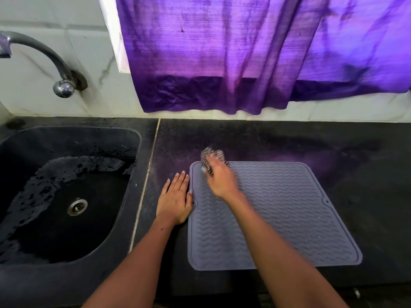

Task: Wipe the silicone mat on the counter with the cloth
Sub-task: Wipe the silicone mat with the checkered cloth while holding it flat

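Observation:
A grey silicone mat (289, 210) with a wavy ribbed surface lies flat on the black counter (367, 152). My right hand (220, 181) grips a bunched checked cloth (212, 155) at the mat's far left corner; the hand is blurred. My left hand (175, 198) lies flat on the counter with straight fingers, its thumb touching the mat's left edge.
A black sink (66, 196) with a metal drain (77, 206) and wet patches sits to the left, a tap (44, 56) on the tiled wall above it. A purple curtain (255, 52) hangs behind the counter, above the mat.

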{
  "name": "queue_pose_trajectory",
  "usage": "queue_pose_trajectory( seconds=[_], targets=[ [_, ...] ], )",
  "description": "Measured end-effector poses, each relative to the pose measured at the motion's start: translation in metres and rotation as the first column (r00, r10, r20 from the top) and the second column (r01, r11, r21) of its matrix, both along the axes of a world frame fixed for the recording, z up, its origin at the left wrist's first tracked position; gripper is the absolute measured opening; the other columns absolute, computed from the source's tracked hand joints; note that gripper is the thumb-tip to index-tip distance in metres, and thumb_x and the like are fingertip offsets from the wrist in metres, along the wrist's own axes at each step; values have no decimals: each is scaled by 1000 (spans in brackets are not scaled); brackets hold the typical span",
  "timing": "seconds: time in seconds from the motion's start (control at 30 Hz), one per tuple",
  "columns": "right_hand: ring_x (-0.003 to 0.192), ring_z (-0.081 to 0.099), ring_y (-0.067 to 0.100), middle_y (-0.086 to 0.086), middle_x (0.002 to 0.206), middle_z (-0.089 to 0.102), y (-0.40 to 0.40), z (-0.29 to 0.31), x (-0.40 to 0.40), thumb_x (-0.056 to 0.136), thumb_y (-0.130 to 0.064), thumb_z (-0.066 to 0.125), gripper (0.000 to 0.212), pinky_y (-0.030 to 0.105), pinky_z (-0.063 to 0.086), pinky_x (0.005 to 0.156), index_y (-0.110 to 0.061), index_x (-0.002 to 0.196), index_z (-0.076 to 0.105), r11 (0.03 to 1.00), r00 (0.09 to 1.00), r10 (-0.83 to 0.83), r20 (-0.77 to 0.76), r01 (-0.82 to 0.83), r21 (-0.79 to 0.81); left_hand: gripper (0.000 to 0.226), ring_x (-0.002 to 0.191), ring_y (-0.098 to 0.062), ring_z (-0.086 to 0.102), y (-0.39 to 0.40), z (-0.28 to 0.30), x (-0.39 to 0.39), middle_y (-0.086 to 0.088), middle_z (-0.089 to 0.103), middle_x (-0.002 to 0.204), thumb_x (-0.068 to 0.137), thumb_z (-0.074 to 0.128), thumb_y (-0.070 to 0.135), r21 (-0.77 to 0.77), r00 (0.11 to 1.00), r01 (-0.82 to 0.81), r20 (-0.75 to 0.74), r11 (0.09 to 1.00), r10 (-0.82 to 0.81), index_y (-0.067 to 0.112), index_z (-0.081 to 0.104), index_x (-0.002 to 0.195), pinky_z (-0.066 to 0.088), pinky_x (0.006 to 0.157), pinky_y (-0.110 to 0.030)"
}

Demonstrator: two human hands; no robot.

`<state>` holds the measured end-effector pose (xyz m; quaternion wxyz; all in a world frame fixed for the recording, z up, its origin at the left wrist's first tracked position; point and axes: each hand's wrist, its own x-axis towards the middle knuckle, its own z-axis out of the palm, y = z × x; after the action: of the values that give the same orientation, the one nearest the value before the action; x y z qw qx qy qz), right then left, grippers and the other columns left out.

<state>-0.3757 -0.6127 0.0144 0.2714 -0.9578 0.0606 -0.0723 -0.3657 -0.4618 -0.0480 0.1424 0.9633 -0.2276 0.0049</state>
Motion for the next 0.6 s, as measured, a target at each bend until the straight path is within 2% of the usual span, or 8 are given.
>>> queue_pose_trajectory(
  seconds=[0.07,0.17,0.27,0.33,0.4,0.47,0.53,0.6],
  targets=[
    [145,15,22,7,157,17,5,-25,-5,99,-35,35,58,34,12,118,-12,149,16,972,987,97,-130,-122,-203,86,146,-11,1,0,0,0,1,7,159,75,-12,49,15,1000,-3,8,1000,3,13,12,149,-5,118,-31],
    [147,-1,17,2,159,3,2,-40,-5,100,-41,28,61,29,-3,117,-14,150,5,968,979,126,-162,-157,-194,85,146,-9,-1,-1,-2,1,2,5,159,75,-14,49,42,1000,-21,13,999,20,15,10,150,-5,118,-30],
    [146,7,15,-2,158,13,-8,-34,3,98,-40,36,58,30,4,117,-17,149,18,988,973,153,-171,-156,0,82,146,-10,4,0,-3,1,2,11,158,79,-9,51,12,1000,-25,15,1000,25,15,15,149,-3,118,-30],
    [142,23,15,-2,151,31,-12,-24,9,98,-34,43,50,30,17,114,-15,143,35,946,977,124,-171,-65,317,81,145,-10,7,0,-4,2,2,14,157,81,-6,53,-8,999,-34,19,999,34,15,18,149,-1,118,-30],
    [122,45,16,1,131,52,-19,-4,16,97,-29,47,39,28,34,100,-7,129,52,675,969,12,-247,175,717,82,145,-9,7,0,-5,4,3,14,157,80,-5,54,-21,999,-30,29,999,30,16,20,149,0,118,-30],
    [106,56,23,9,119,61,-35,12,23,96,-27,50,32,33,43,89,-5,118,58,376,946,-180,-269,319,870,83,145,-8,6,1,-6,3,4,13,157,79,-6,55,-15,999,-28,30,999,28,17,19,149,0,118,-29],
    [115,55,26,12,128,58,-52,22,23,95,-26,50,36,35,43,97,-9,127,55,469,918,-351,-188,346,813,84,145,-8,6,1,-7,3,4,13,157,79,-6,55,-8,999,-35,31,999,35,17,19,149,0,118,-29],
    [130,43,25,6,142,46,-63,26,13,96,-25,48,43,35,33,109,-15,138,45,785,943,-329,-56,305,539,84,145,-8,7,0,-7,4,4,14,157,79,-5,56,-13,999,-37,39,999,37,16,20,149,1,118,-30]
  ],
)
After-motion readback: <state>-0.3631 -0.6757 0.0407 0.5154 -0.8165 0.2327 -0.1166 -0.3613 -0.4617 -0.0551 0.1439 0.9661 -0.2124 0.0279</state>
